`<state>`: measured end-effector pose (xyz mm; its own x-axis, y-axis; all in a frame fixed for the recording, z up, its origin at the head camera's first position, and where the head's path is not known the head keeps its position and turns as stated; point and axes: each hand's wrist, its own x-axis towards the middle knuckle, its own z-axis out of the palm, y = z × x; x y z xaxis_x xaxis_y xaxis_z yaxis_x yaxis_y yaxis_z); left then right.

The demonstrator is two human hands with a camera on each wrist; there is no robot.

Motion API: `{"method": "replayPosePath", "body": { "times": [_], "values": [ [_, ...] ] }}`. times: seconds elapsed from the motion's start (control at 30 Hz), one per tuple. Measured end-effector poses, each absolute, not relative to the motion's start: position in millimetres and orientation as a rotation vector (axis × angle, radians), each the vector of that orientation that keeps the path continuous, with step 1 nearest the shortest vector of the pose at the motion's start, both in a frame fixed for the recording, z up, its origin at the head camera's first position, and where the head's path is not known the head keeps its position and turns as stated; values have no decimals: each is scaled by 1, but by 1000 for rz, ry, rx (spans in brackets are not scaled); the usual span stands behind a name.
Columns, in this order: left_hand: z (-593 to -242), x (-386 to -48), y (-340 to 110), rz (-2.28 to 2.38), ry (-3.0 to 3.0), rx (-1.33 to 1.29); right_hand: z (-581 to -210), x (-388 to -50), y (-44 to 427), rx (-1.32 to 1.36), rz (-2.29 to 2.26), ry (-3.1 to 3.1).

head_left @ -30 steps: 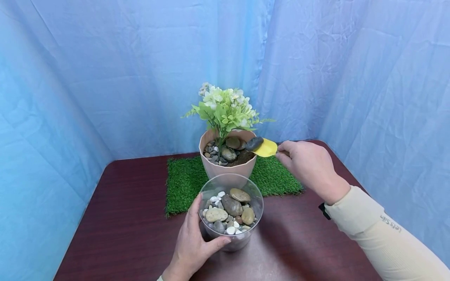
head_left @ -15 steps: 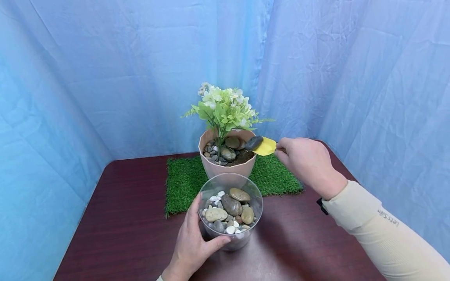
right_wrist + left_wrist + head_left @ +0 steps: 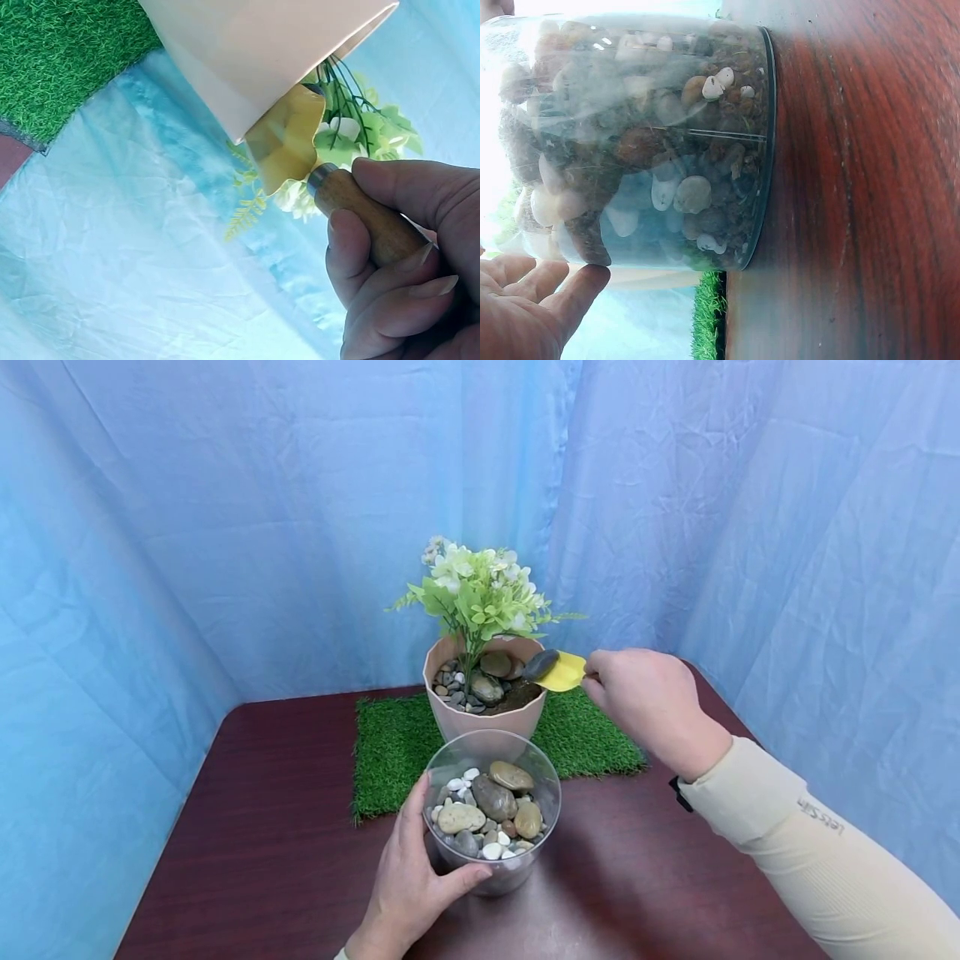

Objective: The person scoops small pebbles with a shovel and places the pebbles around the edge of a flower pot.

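My right hand [image 3: 648, 706] grips a small garden trowel by its wooden handle [image 3: 371, 217]. A dark grey stone [image 3: 542, 666] lies on its yellow blade [image 3: 564, 673], at the right rim of the pale pink flowerpot [image 3: 480, 722]. Inside the pot are bigger stones, small pebbles, a patch of brown soil [image 3: 517, 697] and a plant [image 3: 480, 593] with white flowers. My left hand [image 3: 412, 868] holds a clear plastic container [image 3: 498, 883] from the left, thumb in front. White pebbles and larger brown stones [image 3: 495, 798] fill much of it; the left wrist view shows its pebbles through the wall.
The pot stands on a green artificial grass mat [image 3: 390, 760], just behind the container. Both are on a dark red wood-grain table [image 3: 285, 827]. Pale blue curtains [image 3: 300, 527] hang behind and at both sides.
My right hand has shifted slightly left and up, and the trowel has moved only a little with the stone still on its blade. My left hand and the container look unmoved.
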<state>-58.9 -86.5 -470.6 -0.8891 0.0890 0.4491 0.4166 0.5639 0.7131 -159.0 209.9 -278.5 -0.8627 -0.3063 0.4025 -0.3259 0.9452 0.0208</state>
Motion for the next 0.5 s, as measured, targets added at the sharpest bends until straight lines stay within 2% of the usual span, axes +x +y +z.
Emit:
{"method": "replayPosePath", "body": {
  "times": [0.5],
  "values": [
    [-472, -58, -87, -1234, -2438, -409, -277, -157, 203, 426, 12, -2645]
  ]
}}
